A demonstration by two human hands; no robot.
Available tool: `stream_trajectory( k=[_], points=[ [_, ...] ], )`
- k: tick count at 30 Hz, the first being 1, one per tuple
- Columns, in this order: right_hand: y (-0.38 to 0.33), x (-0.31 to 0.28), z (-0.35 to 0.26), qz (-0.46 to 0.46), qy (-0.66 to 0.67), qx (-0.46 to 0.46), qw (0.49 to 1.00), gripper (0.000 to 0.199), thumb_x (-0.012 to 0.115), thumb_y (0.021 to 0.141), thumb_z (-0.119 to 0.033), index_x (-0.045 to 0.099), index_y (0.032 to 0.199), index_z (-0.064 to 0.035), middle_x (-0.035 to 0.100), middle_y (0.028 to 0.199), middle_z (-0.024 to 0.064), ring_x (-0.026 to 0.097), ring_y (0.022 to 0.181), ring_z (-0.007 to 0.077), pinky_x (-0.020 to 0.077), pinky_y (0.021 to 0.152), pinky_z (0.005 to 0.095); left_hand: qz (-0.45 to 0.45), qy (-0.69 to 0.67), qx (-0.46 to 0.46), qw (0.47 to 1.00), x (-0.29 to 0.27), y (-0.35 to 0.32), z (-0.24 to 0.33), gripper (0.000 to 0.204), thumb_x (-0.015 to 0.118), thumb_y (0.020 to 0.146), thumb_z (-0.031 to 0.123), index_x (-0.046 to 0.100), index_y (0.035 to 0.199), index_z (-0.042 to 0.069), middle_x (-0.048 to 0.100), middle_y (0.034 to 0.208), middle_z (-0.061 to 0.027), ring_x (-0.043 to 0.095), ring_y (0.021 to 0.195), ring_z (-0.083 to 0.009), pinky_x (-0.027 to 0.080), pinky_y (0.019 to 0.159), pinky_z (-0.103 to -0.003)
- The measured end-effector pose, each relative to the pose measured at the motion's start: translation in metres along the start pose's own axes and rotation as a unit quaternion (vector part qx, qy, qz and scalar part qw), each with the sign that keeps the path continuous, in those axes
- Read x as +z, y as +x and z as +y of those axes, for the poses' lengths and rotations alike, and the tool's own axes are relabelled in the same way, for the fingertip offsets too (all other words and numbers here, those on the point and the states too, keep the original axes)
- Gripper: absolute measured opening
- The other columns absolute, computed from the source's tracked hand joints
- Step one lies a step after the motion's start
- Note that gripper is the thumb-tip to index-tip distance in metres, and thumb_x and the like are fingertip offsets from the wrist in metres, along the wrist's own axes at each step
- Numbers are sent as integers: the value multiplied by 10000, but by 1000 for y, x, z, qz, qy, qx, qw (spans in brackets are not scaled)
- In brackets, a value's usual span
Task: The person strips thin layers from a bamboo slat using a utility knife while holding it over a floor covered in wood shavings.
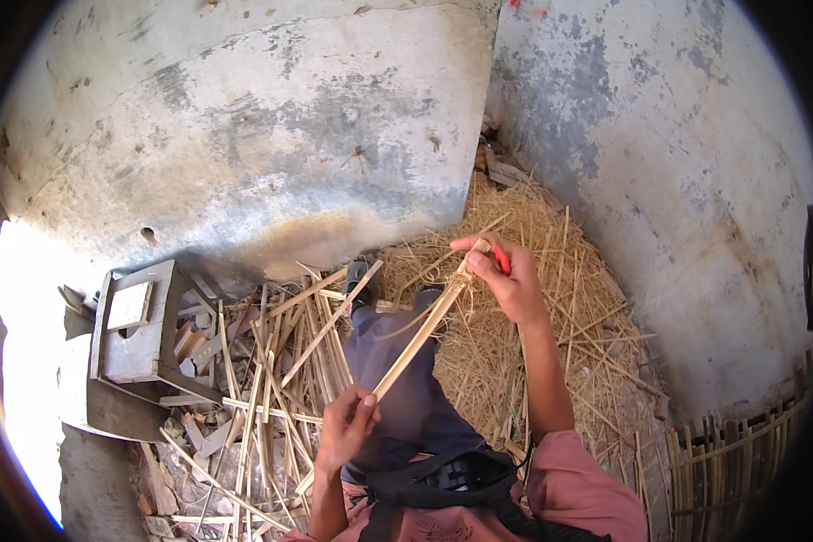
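A pale split bamboo strip (415, 346) runs slantwise in front of my legs, its lower end at the left and its upper end at the right. My left hand (346, 428) is closed round the lower end. Farther up, my right hand (513, 282) pinches the strip close to its upper end. A small red object (502, 260) shows between the fingers of that hand; its kind is mostly hidden. Thin curled shavings hang from the strip beside my right hand, and a narrow peeled sliver bends away beneath it.
Straw-like shavings (479, 361) heap up on the floor to the right and ahead. Loose bamboo strips (262, 397) lie at the left over rubble. A grey wooden box (140, 361) stands far left, a slatted bamboo panel (736, 465) at lower right. Worn walls (334, 135) meet ahead.
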State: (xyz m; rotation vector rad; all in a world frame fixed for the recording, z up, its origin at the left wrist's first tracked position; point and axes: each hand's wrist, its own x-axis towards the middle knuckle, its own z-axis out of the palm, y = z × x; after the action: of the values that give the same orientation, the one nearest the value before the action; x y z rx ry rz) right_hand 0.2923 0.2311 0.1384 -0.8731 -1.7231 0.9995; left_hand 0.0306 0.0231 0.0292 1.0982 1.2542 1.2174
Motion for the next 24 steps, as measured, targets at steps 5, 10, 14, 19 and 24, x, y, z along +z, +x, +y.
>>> stream_trajectory(
  k=[5,10,14,19,24],
  points=[
    [7,-6,5,-37,-15,78,996,203,709,1017,-189,733,1184,-75,611,787,-51,466,696,45,404,672,273,12,25,-13,1000,-6,-3,-3,200,575,1132,133,656,990,16,612,738,16,514,611,-48,398,551,-238],
    [4,1,5,8,-132,38,991,203,733,998,-183,727,1174,-82,618,802,10,528,720,90,427,679,299,33,59,-1,998,-4,-2,-3,197,600,1119,138,678,1008,-5,630,728,8,520,602,-46,398,540,-245],
    [-1,12,-1,54,-202,-7,978,223,746,993,-201,717,1174,-72,683,948,92,684,816,202,519,738,363,58,66,-12,996,-3,-2,-6,180,610,1116,142,683,1047,-7,662,766,-5,528,612,-46,408,544,-241],
    [-4,9,-3,22,-299,-105,948,243,782,964,-204,719,1177,-105,701,1028,86,739,927,299,573,809,420,71,47,-15,996,0,0,-5,160,630,1107,139,680,1077,-10,694,814,-17,538,634,-45,415,559,-229],
    [-4,2,-4,-18,-363,-104,926,266,816,917,-186,735,1164,-127,710,1031,59,738,917,303,587,794,413,94,38,0,995,-1,-2,-2,150,672,1084,129,687,1105,-19,716,844,-31,600,719,-61,467,642,-232]
  ],
)
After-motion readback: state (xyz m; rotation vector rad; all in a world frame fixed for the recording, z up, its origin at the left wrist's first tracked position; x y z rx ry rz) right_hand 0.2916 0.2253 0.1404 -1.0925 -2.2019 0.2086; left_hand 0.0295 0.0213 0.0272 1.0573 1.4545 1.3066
